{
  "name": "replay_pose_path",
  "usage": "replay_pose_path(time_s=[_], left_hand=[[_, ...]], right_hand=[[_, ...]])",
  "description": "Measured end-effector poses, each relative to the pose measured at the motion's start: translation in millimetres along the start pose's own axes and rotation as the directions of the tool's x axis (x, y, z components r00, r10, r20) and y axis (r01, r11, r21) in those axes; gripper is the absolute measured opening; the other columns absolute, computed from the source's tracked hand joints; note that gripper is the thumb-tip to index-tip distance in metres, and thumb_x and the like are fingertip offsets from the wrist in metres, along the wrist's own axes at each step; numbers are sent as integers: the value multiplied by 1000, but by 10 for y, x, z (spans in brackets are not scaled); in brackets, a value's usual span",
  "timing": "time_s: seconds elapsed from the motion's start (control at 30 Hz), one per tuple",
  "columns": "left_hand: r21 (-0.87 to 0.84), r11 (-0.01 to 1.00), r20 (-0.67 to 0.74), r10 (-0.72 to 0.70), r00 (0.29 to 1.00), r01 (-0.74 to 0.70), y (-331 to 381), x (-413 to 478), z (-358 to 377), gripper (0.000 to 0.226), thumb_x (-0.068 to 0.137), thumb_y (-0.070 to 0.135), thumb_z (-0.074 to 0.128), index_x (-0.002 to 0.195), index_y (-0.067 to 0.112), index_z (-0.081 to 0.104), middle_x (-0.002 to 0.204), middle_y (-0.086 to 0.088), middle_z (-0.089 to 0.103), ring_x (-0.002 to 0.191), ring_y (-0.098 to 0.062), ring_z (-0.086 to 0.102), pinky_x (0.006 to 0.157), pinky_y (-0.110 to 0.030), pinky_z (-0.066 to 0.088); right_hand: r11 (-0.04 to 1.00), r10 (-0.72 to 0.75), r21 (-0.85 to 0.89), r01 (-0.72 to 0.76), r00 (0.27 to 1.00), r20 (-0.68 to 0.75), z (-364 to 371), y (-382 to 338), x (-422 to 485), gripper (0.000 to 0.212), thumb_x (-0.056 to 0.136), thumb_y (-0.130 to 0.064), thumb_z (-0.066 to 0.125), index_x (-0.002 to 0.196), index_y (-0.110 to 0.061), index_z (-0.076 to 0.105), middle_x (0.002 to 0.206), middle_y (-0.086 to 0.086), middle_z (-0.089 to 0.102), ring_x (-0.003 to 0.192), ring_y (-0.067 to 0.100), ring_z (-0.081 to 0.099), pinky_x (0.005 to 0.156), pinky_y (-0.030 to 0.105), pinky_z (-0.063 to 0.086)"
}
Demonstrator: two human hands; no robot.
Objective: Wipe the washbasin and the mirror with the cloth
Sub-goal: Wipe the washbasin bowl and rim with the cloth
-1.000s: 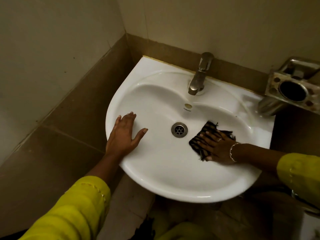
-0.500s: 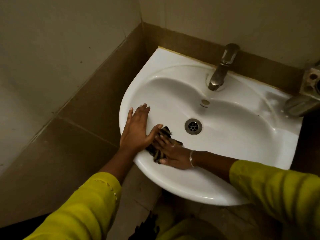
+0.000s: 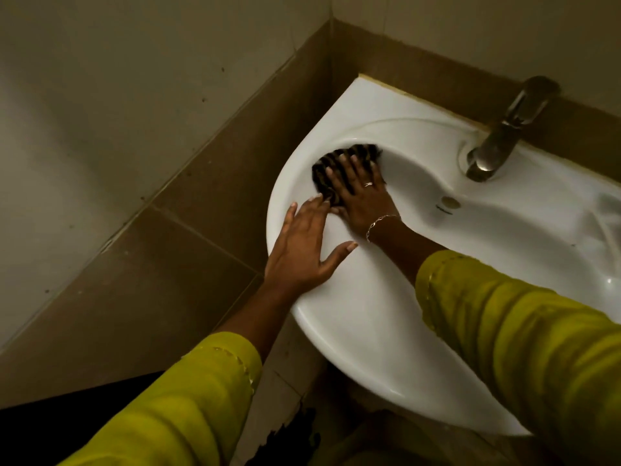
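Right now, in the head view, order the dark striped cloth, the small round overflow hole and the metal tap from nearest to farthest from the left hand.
1. Dark striped cloth, right by the left hand, left inner wall.
2. Small round overflow hole, further right.
3. Metal tap, back rim.

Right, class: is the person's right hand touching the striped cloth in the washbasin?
Touching. The head view shows the right hand pressed flat on the striped cloth, its straight fingers lying across it against the inner wall of the washbasin.
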State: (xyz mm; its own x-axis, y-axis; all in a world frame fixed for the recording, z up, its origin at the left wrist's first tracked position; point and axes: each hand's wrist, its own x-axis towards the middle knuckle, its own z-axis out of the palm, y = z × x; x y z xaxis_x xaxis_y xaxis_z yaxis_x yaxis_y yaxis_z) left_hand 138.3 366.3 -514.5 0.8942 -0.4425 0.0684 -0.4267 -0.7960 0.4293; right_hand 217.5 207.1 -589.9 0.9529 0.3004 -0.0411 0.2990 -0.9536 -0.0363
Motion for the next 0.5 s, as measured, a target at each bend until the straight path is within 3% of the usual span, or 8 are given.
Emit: replay_pose_path(time_s=[0.13,0.3,0.5], left_hand=[[14,1000,-9,-2,1000,3,-14,-12,19,76,85,56,37,141,5,30,151,-15,31,142,-22,24,119,-34,3],[33,999,3,-6,1000,6,-33,-9,38,81,84,61,32,140,3,31,151,-16,32,142,-22,25,120,-36,5],[73,997,38,3,999,-6,-38,-2,48,82,84,61,31,141,2,31,150,-16,31,142,-22,24,120,-37,6]], right_hand=[[980,163,113,-166,986,34,103,-46,-156,69,94,-50,30,147,-19,-2,157,14,-4,144,33,-6,114,48,-9],[907,318,209,-366,920,231,175,-225,-396,70,96,-49,27,146,-17,-11,156,15,-16,143,32,-14,115,48,-7],[879,262,280,-386,882,391,168,-408,-879,68,96,-49,24,146,-20,-12,155,13,-19,143,31,-14,115,48,-2]])
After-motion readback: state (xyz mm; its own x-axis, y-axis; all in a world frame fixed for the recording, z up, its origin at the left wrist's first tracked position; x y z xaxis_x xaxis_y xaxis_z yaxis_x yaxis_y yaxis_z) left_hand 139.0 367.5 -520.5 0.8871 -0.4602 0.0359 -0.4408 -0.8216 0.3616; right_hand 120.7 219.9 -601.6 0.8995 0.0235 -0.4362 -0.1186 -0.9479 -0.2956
